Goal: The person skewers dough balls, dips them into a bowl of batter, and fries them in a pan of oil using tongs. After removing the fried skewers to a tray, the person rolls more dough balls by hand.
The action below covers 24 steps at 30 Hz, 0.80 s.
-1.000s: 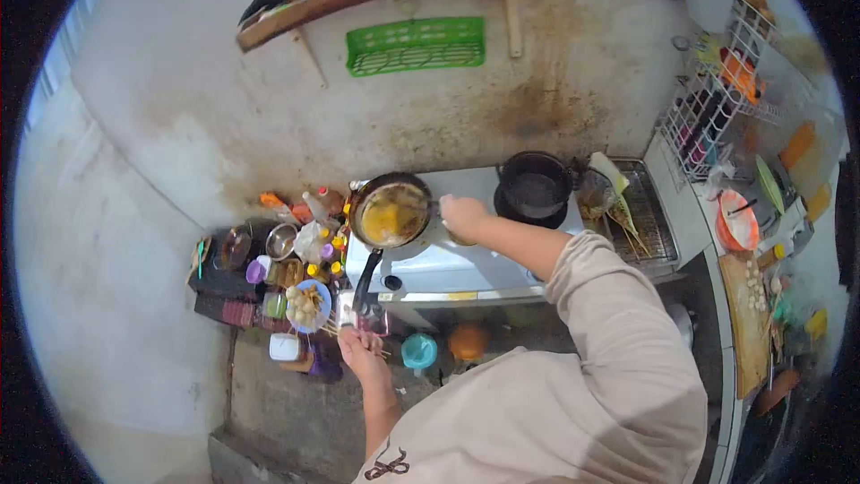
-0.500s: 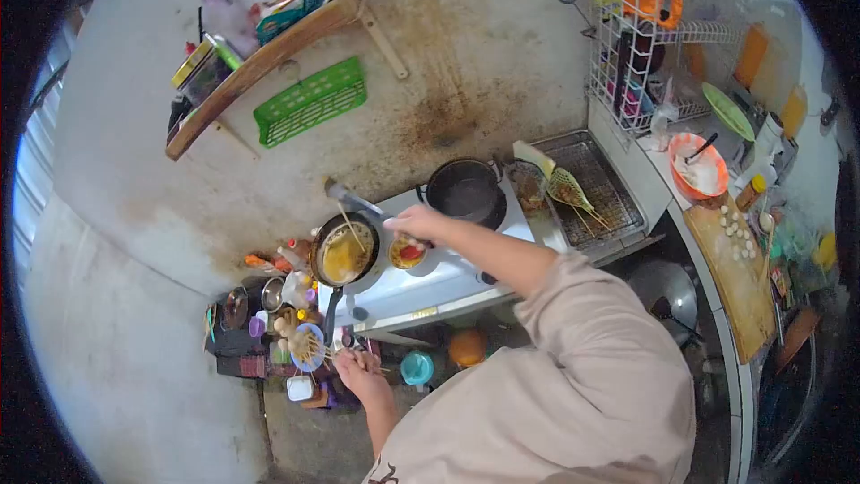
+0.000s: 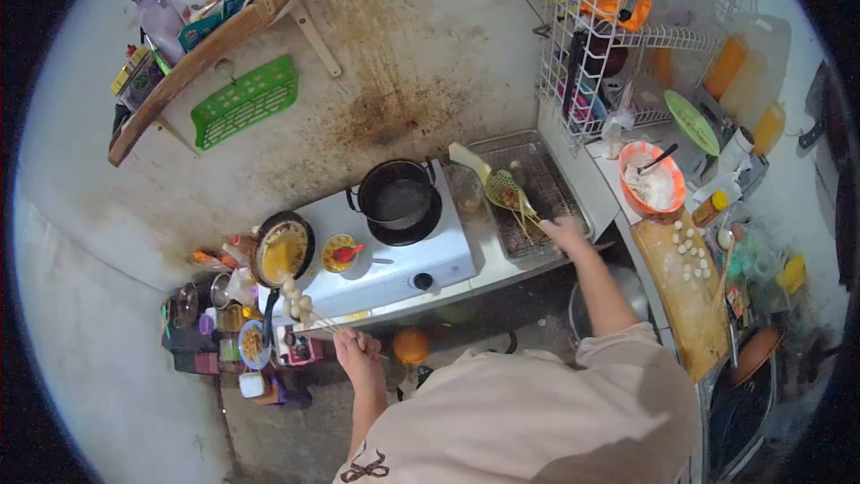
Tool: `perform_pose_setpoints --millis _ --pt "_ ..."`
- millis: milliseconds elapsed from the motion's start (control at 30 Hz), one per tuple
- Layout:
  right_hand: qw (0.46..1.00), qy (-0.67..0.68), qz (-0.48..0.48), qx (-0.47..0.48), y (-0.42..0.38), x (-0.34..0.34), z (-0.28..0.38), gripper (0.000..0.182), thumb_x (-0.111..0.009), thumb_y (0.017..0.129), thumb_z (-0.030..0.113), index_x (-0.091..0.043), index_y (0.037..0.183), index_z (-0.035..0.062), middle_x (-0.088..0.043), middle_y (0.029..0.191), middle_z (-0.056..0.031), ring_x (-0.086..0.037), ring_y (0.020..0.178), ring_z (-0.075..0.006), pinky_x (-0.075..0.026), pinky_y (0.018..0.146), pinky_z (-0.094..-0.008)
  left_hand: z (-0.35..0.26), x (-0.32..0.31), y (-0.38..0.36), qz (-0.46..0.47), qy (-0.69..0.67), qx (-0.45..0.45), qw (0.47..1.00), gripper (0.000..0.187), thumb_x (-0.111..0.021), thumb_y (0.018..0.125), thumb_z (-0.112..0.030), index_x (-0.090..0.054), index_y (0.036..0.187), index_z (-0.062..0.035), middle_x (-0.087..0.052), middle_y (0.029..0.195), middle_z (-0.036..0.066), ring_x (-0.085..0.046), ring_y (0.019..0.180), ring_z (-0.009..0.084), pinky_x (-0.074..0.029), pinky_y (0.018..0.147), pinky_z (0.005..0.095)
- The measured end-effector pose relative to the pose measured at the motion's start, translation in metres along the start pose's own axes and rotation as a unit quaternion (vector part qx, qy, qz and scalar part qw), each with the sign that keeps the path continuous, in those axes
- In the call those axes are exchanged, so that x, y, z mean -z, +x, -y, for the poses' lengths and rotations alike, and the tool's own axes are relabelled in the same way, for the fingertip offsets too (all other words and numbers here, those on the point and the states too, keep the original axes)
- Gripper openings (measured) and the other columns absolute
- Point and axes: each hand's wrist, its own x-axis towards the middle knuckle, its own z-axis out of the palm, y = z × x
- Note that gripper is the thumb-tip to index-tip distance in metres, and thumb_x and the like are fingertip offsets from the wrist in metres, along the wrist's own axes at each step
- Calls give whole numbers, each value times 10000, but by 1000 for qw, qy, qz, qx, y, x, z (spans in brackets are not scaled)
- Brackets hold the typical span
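My left hand [image 3: 358,354] is closed round several thin sticks, skewers with pale round balls [image 3: 300,303] at their far ends. The balls hang by the frying pan's handle, over the stove's front left edge. The frying pan [image 3: 285,251] holds a yellow mixture. Over at the draining tray, my right hand [image 3: 564,235] has its fingers together at the ends of thin skewers [image 3: 526,222]. These skewers lead to a light green strainer [image 3: 504,188] with brown bits of food in it. The exact grip of the fingertips is small and hard to see.
On the white stove [image 3: 403,262] stand a dark pot [image 3: 394,194] and a small bowl [image 3: 339,253] with a red spoon. A wire rack tray [image 3: 560,179] adjoins it. Rightward are an orange bowl of flour [image 3: 651,181] and a board [image 3: 685,305] with small dough pieces.
My right hand has moved from above the stove to the strainer's skewers, without the dark-handled utensil it held. My left hand has brought its skewers up beside the pan. The view has shifted right.
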Motion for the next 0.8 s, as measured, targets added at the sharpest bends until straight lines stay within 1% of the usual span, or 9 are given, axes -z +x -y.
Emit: perform_pose_setpoints --millis 100,133,200,300,500,633,700,733,800 --pt "993 -109 29 -37 43 -49 -26 528 -614 643 438 -595 814 -62 -596 747 -209 -586 769 -311 -452 721 -365 10 -16 -6 32 1 19 999 190 -340 906 -232 -371 761 -114 -343 592 -32 -281 466 52 -240 425 195" --pt "983 -179 -35 28 47 -64 -30 530 -610 648 441 -593 839 -54 -594 833 -205 -575 819 -316 -447 736 -372 13 -21 -8 26 11 22 999 199 -349 902 -253 -372 757 -119 -334 575 -35 -282 455 53 -244 418 198" --pt "983 -180 -20 -14 28 -58 -4 548 -616 644 444 -584 862 -58 -580 872 -226 -564 837 -336 -438 752 -382 15 -27 -9 15 33 24 999 220 -366 894 -294 -373 748 -129 -316 541 -41 -285 433 57 -252 404 204" --pt "993 -100 -47 49 40 -59 -27 550 -621 642 434 -573 889 -55 -568 903 -242 -543 874 -358 -426 773 -390 13 -35 -13 12 19 34 999 188 -336 906 -232 -375 768 -111 -330 588 -34 -279 466 61 -235 426 202" --pt "963 -230 -137 -25 53 -7 -68 528 -633 649 417 -560 886 -50 -563 902 -228 -549 860 -354 -437 757 -398 25 -28 -12 4 78 89 993 197 -351 897 -266 -398 780 -115 -332 576 -28 -279 426 66 -226 370 213" --pt "949 -297 -88 -56 67 -3 -89 495 -628 661 415 -549 903 -9 -559 942 -186 -536 905 -317 -437 764 -391 37 -21 -6 -32 142 139 980 153 -377 885 -242 -445 840 -112 -341 551 -37 -296 414 54 -226 344 206" --pt "925 -357 -134 -5 87 -18 -121 521 -622 667 430 -548 940 -8 -559 945 -178 -537 899 -308 -436 770 -386 39 -17 4 -45 178 146 972 147 -380 884 -232 -459 863 -110 -354 553 -38 -305 414 52 -230 344 201" --pt "929 -353 -101 -36 64 -8 -90 546 -617 680 420 -524 996 -15 -550 971 -180 -530 914 -308 -436 772 -389 39 -16 9 -53 207 148 966 148 -382 883 -231 -465 874 -109 -361 556 -38 -308 413 50 -232 343 199" --pt "914 -371 -163 -6 60 -16 -93 555 -616 693 396 -495 1035 -24 -539 999 -184 -522 926 -311 -436 773 -391 40 -8 18 -56 235 142 960 151 -385 883 -228 -475 890 -108 -374 561 -38 -311 409 48 -238 342 196"
